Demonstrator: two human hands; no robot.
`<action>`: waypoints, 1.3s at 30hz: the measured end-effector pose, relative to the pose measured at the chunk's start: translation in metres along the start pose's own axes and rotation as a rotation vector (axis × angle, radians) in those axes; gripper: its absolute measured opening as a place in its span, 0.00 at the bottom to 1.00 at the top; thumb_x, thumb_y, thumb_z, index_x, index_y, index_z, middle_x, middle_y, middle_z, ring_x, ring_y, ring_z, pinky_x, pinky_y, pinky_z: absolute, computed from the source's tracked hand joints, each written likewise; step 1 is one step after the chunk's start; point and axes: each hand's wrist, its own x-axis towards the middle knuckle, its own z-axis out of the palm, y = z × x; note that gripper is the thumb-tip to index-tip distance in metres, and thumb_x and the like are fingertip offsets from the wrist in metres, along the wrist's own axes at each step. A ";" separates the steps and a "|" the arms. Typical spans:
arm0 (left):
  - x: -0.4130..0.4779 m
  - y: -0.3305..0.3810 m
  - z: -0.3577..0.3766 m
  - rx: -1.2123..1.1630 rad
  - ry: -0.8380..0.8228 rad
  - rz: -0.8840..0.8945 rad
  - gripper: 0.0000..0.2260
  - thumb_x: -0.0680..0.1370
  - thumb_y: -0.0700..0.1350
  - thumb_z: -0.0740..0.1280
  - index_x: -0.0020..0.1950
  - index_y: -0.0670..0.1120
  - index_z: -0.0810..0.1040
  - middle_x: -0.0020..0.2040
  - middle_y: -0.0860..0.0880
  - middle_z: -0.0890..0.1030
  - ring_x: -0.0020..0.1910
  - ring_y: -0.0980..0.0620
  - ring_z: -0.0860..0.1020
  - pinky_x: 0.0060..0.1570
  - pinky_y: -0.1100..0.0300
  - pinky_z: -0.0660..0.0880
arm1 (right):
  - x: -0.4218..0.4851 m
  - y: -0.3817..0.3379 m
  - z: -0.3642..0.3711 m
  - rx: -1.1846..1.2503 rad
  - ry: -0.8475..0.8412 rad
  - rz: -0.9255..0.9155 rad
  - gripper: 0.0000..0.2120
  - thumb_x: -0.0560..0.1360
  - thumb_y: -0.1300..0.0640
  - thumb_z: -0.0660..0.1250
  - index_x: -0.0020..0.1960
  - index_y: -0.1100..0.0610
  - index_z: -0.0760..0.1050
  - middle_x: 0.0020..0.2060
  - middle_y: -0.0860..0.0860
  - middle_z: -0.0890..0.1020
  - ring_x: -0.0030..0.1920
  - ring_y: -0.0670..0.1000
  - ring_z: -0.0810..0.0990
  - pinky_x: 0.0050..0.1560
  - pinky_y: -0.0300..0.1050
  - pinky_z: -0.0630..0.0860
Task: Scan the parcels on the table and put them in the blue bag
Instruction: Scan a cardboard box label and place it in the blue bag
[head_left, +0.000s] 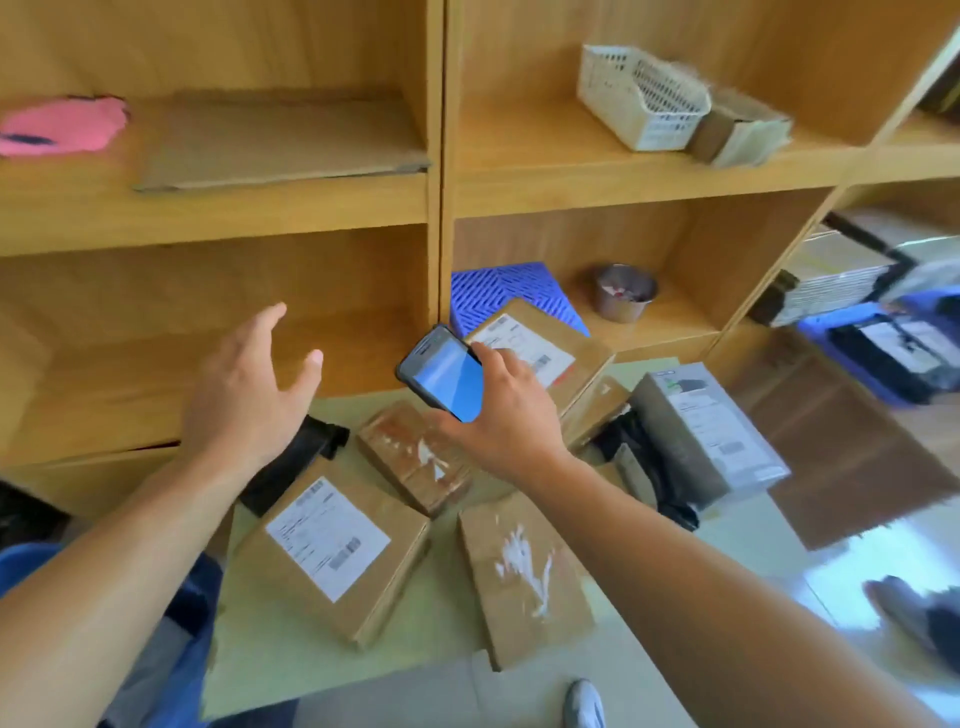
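My right hand (506, 410) grips a phone (444, 371) with a lit blue screen, held over a brown parcel with a white label (540, 345) at the back of the table. My left hand (249, 395) hovers open in front of the shelf, holding nothing. Several parcels lie on the pale green table (270, 644): a labelled brown box (332, 551), a taped brown box (415, 457), a brown box with white marks (524, 577), a grey box (706, 431) and a black bag (291, 467). Blue bag fabric (195, 623) shows at the lower left.
A wooden shelf unit (439, 208) stands behind the table, holding a white basket (639, 98), flat cardboard (280, 140), a pink item (62, 124), a blue grid mat (493, 286) and a metal cup (623, 293). A blue crate (852, 338) with packages stands right.
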 end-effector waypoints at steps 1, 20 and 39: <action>0.003 0.025 0.017 -0.017 -0.005 0.025 0.27 0.82 0.60 0.61 0.80 0.55 0.62 0.79 0.50 0.69 0.75 0.42 0.69 0.66 0.42 0.72 | 0.006 0.026 -0.015 -0.013 0.010 0.007 0.42 0.68 0.33 0.69 0.74 0.51 0.62 0.63 0.49 0.73 0.63 0.53 0.72 0.58 0.52 0.75; 0.031 0.221 0.212 0.224 -0.348 -0.139 0.31 0.77 0.66 0.66 0.77 0.58 0.66 0.82 0.49 0.57 0.77 0.41 0.61 0.66 0.44 0.71 | 0.073 0.312 -0.106 0.016 -0.130 0.138 0.39 0.65 0.37 0.70 0.71 0.52 0.66 0.59 0.49 0.75 0.60 0.55 0.74 0.56 0.54 0.76; 0.132 0.123 0.250 -0.260 -0.578 -0.255 0.24 0.78 0.58 0.72 0.71 0.50 0.75 0.61 0.54 0.82 0.56 0.54 0.81 0.51 0.57 0.77 | 0.125 0.259 -0.043 -0.057 -0.169 0.161 0.42 0.67 0.34 0.72 0.73 0.53 0.65 0.60 0.50 0.75 0.56 0.54 0.76 0.52 0.54 0.76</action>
